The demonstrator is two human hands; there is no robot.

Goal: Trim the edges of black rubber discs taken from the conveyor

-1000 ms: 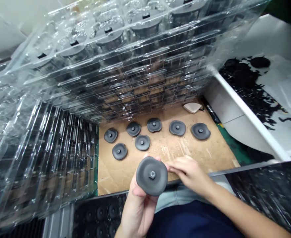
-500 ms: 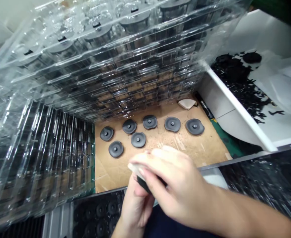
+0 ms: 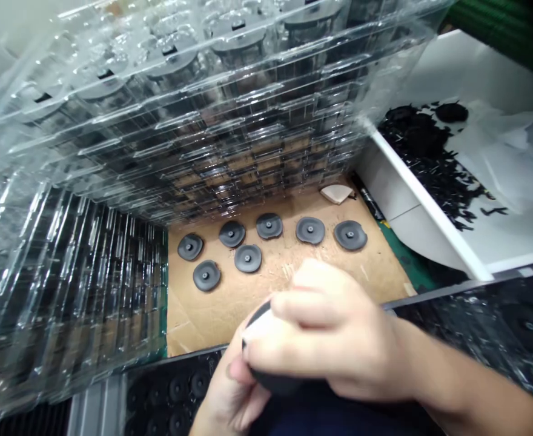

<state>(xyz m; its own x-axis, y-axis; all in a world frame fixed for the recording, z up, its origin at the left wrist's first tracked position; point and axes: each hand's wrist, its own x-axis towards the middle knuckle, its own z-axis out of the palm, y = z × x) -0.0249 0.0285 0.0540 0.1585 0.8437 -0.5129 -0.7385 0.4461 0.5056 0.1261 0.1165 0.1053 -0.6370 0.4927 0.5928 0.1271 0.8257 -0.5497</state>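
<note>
A round dark grey plastic disc (image 3: pixel 273 383), partly covered by my fingers, is in my left hand (image 3: pixel 234 378) near the front edge of the cardboard. My right hand (image 3: pixel 334 336) is closed around a small white folded piece (image 3: pixel 263 327), pressed against the disc's face; whether it is cloth or abrasive paper I cannot tell. Beyond my hands, several similar grey discs lie on the cardboard, each with a small knob in its middle, among them one disc (image 3: pixel 247 258) close by and another disc (image 3: pixel 350 235) at the right.
Stacked clear plastic trays (image 3: pixel 230 121) rise at the back, with more trays (image 3: pixel 85 272) at the left. A white wedge-shaped piece (image 3: pixel 337 193) and a black marker-like stick (image 3: pixel 367 198) lie at the cardboard's (image 3: pixel 203 321) far right. Right of them, a white bin (image 3: pixel 430 203) holds black scraps (image 3: pixel 434 154).
My right hand has swung over the disc with the white piece, and more of the disc shows below it. My left hand has moved slightly left. The view has shifted a little.
</note>
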